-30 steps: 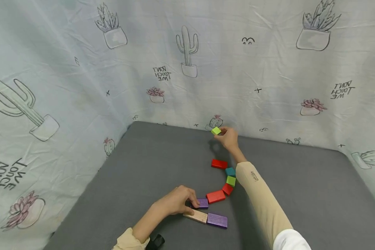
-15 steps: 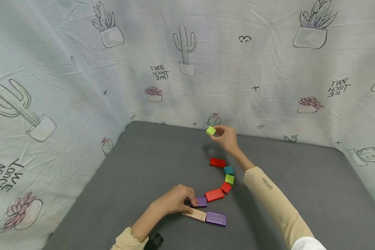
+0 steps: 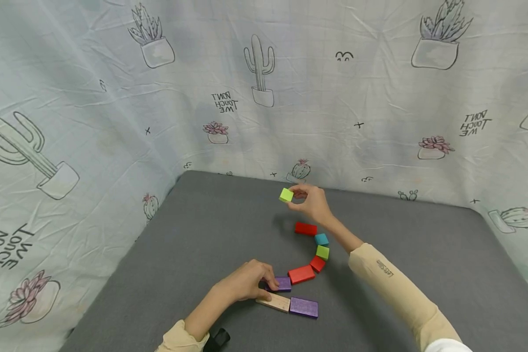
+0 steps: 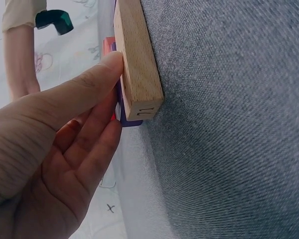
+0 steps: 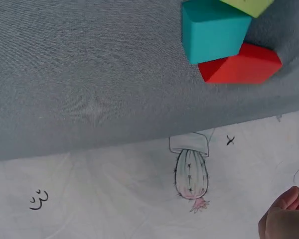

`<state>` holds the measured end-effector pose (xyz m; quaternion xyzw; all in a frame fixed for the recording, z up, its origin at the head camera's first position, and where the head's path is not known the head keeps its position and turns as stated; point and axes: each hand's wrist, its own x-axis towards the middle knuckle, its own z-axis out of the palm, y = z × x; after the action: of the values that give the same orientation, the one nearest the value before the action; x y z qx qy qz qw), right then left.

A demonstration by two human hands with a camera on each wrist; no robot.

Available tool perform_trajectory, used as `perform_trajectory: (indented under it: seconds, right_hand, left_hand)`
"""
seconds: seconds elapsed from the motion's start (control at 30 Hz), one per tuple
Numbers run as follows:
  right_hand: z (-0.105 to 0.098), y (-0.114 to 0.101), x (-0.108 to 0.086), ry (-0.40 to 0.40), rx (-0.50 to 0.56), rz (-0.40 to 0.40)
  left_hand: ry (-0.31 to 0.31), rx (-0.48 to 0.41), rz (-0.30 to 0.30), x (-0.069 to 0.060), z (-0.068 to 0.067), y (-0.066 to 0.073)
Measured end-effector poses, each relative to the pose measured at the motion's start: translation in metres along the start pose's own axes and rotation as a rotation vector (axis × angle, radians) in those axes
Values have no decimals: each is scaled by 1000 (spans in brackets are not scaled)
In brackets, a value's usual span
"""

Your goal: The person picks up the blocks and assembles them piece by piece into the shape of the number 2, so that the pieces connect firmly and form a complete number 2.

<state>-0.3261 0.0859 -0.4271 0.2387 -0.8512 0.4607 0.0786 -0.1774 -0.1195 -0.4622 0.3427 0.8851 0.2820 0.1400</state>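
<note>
My right hand (image 3: pixel 313 203) pinches a lime-green block (image 3: pixel 286 195) between thumb and fingertips, raised over the far part of the table. It is beyond and left of the far red block (image 3: pixel 305 229). At the right wrist view's edge, only part of that hand (image 5: pixel 286 214) shows. Lower down, my left hand (image 3: pixel 246 283) rests its thumb on a plain wooden block (image 3: pixel 275 302). Its fingers touch a purple block (image 3: pixel 284 283) just behind. The left wrist view shows the thumb on the wooden block (image 4: pixel 137 59), whose end bears a dark mark.
A curved row continues from the purple block through a red block (image 3: pixel 301 275), a smaller red one (image 3: pixel 318 264), a green one (image 3: pixel 322 252) and a teal one (image 3: pixel 321 239). Another purple block (image 3: pixel 304 307) adjoins the wooden one. Printed cloth (image 3: pixel 317 122) hangs behind the grey table (image 3: pixel 193 234).
My right hand has moved left and, over the last half second, nearer to me, carrying the lime-green block. The left hand stays on the wooden and purple blocks. The view has shifted slightly.
</note>
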Motion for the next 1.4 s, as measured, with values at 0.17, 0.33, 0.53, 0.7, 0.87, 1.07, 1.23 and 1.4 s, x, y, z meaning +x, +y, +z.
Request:
perform_trajectory:
  seconds: [0.17, 0.33, 0.53, 0.7, 0.87, 1.07, 1.23, 1.4]
  right_hand:
    - [0, 6, -13, -112, -2, -74]
    - [0, 17, -21, -213, -28, -112]
    - [2, 32, -22, -305, -111, -114]
    - [3, 37, -19, -380, -151, -121]
    - [3, 42, -14, -455, -201, -111]
    - [4, 46, -10, -499, -224, -133]
    - [5, 47, -9, -511, -237, -146]
    - [5, 47, -7, -517, -236, -158]
  left_hand:
    - [-3, -8, -8, 2, 1, -1]
    - [-5, -5, -10, 3, 1, -1]
    - [-3, -9, -10, 4, 1, 0]
    - [-1, -3, -13, 6, 0, 2]
    - [-6, 5, -20, 8, -2, 6]
    - [-4, 5, -4, 7, -3, 7]
    - [-13, -6, -11, 6, -4, 7]
    - [-23, -11, -18, 7, -3, 5]
